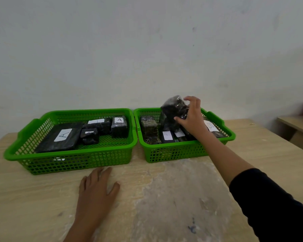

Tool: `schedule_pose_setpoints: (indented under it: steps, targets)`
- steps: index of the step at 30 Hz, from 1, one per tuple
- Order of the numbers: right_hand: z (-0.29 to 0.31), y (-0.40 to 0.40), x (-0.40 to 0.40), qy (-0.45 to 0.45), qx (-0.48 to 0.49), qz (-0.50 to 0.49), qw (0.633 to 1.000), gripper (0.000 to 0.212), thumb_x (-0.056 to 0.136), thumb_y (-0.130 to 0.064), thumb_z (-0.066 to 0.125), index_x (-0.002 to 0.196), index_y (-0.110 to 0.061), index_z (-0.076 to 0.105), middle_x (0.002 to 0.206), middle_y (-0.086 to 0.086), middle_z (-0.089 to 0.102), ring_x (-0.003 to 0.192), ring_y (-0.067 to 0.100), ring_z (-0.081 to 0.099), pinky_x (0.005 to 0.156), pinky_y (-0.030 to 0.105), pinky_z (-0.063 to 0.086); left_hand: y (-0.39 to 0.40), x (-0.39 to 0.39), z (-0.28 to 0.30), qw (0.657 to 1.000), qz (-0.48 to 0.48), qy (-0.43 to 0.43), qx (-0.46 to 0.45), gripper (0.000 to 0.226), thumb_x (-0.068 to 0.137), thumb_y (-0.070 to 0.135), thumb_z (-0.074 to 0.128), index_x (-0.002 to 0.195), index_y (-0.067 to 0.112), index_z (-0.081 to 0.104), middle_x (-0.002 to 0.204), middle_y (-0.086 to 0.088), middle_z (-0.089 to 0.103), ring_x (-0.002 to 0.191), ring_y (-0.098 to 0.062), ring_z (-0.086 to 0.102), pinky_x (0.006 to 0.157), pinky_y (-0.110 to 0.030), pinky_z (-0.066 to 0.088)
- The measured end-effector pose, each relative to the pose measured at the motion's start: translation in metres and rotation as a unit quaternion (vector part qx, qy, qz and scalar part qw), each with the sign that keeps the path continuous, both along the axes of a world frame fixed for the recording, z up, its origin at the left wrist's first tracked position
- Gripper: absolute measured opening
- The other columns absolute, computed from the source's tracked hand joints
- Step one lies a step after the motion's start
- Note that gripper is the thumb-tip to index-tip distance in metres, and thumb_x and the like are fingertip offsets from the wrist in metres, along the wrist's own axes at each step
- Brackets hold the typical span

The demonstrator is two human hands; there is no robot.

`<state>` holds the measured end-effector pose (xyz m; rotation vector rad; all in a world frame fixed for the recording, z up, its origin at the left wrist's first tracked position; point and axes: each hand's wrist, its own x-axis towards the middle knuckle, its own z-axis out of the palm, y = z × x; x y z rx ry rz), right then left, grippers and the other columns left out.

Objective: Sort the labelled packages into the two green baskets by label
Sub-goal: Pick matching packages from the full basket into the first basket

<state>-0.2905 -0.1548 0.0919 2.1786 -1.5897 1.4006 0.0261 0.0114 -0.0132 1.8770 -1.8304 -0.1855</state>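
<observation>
The right hand (pixel 190 117) gripped a black wrapped package (pixel 173 110), tilted above the right green basket (pixel 182 151) at one o'clock. The left hand (pixel 96 189) lay flat, fingers spread, on the desk (pixel 164 198) at six o'clock of the left green basket (pixel 77 163).

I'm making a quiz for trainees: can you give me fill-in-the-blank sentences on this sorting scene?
1. The right hand holds a black package over the ____ basket.
2. The left hand lies flat on the ____.
3. The large flat package in the left basket bears the letter ____.

Missing words: right; table; A
</observation>
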Motion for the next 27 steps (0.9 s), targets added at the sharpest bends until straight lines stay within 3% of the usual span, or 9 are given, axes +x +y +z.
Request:
schedule_pose_setpoints:
  steps: [2,6,9,12,14,16,19,23,27]
  targets:
    - [-0.004,0.001,0.005,0.076,0.031,0.001,0.997,0.083,0.069,-0.017,0.079,0.138,-0.008,0.033,0.133,0.018,0.037,0.121,0.028,0.040,0.109,0.037,0.034,0.000,0.000,0.000,1.000,0.001,0.003,-0.003,0.053,0.088,0.045,0.051,0.138,0.032,0.038,0.145,0.004,0.035,0.136,-0.017,0.029,0.117,-0.038,0.011]
    - [-0.006,-0.001,0.007,0.240,0.074,-0.042,0.967,0.063,0.070,-0.031,0.077,0.121,-0.008,0.048,0.117,0.011,0.048,0.109,0.028,0.043,0.099,0.038,0.037,-0.001,0.001,-0.001,1.000,0.004,0.006,-0.004,0.052,0.087,0.045,0.051,0.137,0.033,0.039,0.144,0.005,0.037,0.136,-0.017,0.030,0.117,-0.038,0.011]
    - [-0.006,0.004,0.004,0.152,0.243,0.066,0.956,0.062,0.070,-0.037,0.081,0.115,-0.016,0.043,0.120,0.008,0.047,0.108,0.025,0.046,0.094,0.041,0.042,-0.001,0.001,-0.002,1.000,0.003,0.007,-0.003,0.053,0.087,0.045,0.051,0.137,0.033,0.039,0.145,0.004,0.036,0.136,-0.017,0.030,0.117,-0.037,0.010]
    - [0.007,0.010,0.005,0.055,0.374,0.168,0.910,0.049,0.077,-0.043,0.074,0.114,-0.028,0.046,0.128,0.007,0.049,0.116,0.025,0.052,0.098,0.042,0.044,-0.001,0.000,-0.002,1.000,0.003,0.010,-0.007,0.052,0.087,0.044,0.051,0.137,0.033,0.039,0.144,0.005,0.036,0.136,-0.017,0.030,0.117,-0.038,0.010]
    - [0.019,0.011,0.003,0.046,0.421,0.192,0.885,0.032,0.085,-0.032,0.068,0.113,-0.034,0.052,0.134,0.000,0.047,0.125,0.024,0.048,0.103,0.044,0.041,-0.001,0.000,-0.001,1.000,0.002,0.015,-0.008,0.051,0.087,0.043,0.052,0.136,0.033,0.039,0.143,0.006,0.036,0.135,-0.016,0.029,0.117,-0.038,0.009]
    - [0.027,0.014,-0.003,0.062,0.455,0.201,0.865,0.034,0.087,-0.020,0.065,0.114,-0.037,0.053,0.131,-0.010,0.046,0.122,0.025,0.049,0.100,0.045,0.042,-0.001,-0.001,0.000,1.000,0.002,0.021,-0.008,0.051,0.087,0.042,0.052,0.136,0.032,0.040,0.143,0.006,0.037,0.135,-0.016,0.029,0.117,-0.038,0.009]
    - [0.027,0.020,-0.007,0.074,0.419,0.186,0.886,0.048,0.083,-0.023,0.072,0.122,-0.035,0.048,0.133,-0.011,0.043,0.120,0.020,0.049,0.096,0.038,0.044,0.000,-0.002,0.001,1.000,0.004,0.019,-0.007,0.052,0.087,0.042,0.052,0.136,0.031,0.040,0.144,0.004,0.036,0.135,-0.018,0.030,0.117,-0.038,0.010]
    - [0.013,0.026,-0.007,0.159,0.251,0.104,0.949,0.087,0.068,-0.031,0.084,0.140,-0.024,0.037,0.137,0.004,0.042,0.125,0.019,0.040,0.103,0.037,0.037,0.000,-0.002,0.002,1.000,0.006,0.009,-0.005,0.052,0.087,0.041,0.053,0.137,0.029,0.041,0.145,0.000,0.037,0.135,-0.021,0.032,0.117,-0.040,0.013]
    - [0.000,0.030,-0.007,0.180,0.153,0.083,0.968,0.077,0.068,-0.031,0.083,0.133,-0.020,0.042,0.127,0.004,0.044,0.115,0.016,0.040,0.099,0.030,0.038,0.000,-0.001,0.000,1.000,0.002,0.012,-0.003,0.052,0.087,0.041,0.053,0.137,0.028,0.042,0.145,-0.001,0.037,0.135,-0.022,0.032,0.117,-0.040,0.012]
